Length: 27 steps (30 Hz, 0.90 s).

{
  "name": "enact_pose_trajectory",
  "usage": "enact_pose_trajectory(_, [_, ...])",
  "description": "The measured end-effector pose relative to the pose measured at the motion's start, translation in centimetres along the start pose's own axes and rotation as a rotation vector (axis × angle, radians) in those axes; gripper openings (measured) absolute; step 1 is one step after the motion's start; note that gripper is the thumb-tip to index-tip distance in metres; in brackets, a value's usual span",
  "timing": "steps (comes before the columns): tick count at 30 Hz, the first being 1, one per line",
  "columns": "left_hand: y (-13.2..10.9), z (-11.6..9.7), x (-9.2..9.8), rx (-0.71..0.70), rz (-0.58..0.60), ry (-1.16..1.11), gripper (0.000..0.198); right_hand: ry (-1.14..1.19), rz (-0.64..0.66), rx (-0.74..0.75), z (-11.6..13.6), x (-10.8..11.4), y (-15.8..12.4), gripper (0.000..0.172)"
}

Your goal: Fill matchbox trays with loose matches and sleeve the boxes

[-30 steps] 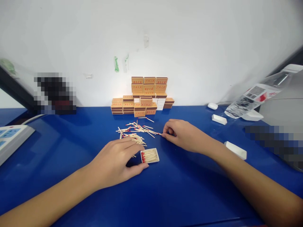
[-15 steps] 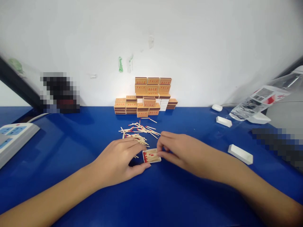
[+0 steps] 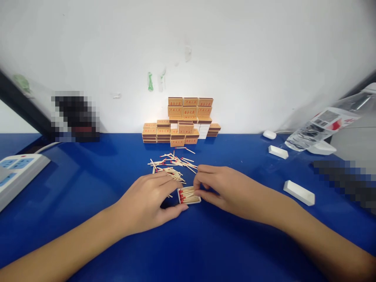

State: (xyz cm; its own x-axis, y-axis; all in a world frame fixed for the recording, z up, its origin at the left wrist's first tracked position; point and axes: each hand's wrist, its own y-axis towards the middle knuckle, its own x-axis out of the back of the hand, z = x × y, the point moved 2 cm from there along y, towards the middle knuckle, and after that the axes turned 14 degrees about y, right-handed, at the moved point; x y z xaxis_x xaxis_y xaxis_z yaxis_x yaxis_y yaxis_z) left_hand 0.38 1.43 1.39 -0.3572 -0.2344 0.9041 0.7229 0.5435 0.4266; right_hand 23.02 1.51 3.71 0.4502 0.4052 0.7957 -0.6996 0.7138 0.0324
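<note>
A small white matchbox tray [image 3: 193, 203] lies on the blue table, filled with red-headed matches [image 3: 185, 194], heads toward its left end. Thumb and index finger of my left hand [image 3: 152, 197] bracket the tray's near and far edges at that end. Over the tray's right end, my right hand [image 3: 219, 184] is closed in a pinch on the tail ends of matches; its fingertips partly cover them. Just beyond my left hand is a loose pile of matches [image 3: 173, 172], with more scattered matches [image 3: 176, 159] farther back.
Orange matchboxes [image 3: 190, 111] are stacked against the wall. Two white empty trays [image 3: 299, 192] [image 3: 278, 152] lie to the right, near a white earbud-like case [image 3: 269, 134] and a tilted clear bottle [image 3: 319, 123]. A power strip [image 3: 20, 172] sits at the left edge.
The matches at my right fingertips have shifted left in the tray, so their red heads now sit with the others at the left end. My left hand stays at the tray.
</note>
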Motion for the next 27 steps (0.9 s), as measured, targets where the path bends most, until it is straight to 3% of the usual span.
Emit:
enact_pose_trajectory(4, [0.1,0.0,0.0,-0.002,-0.002,-0.001,0.025,0.058,-0.064,0.036,0.0,-0.1,0.5,0.010])
enact_pose_trajectory(9, [0.0,0.0,0.0,0.015,0.012,0.008,0.025,0.051,-0.374,-0.079,-2.5,0.7,1.6,0.009])
enact_pose_trajectory(11, [-0.1,0.0,0.0,0.014,0.011,0.009,0.026,0.010,-0.425,-0.135,-3.8,0.9,2.0,0.008])
enact_pose_trajectory(15, [-0.1,0.1,-0.1,0.001,0.011,0.013,0.026,-0.022,-0.387,-0.178,-5.3,0.7,2.4,0.010])
enact_pose_trajectory(27, [-0.1,0.2,-0.1,0.014,0.021,0.025,0.026,-0.067,-0.277,-0.211,-4.9,0.4,2.0,0.010])
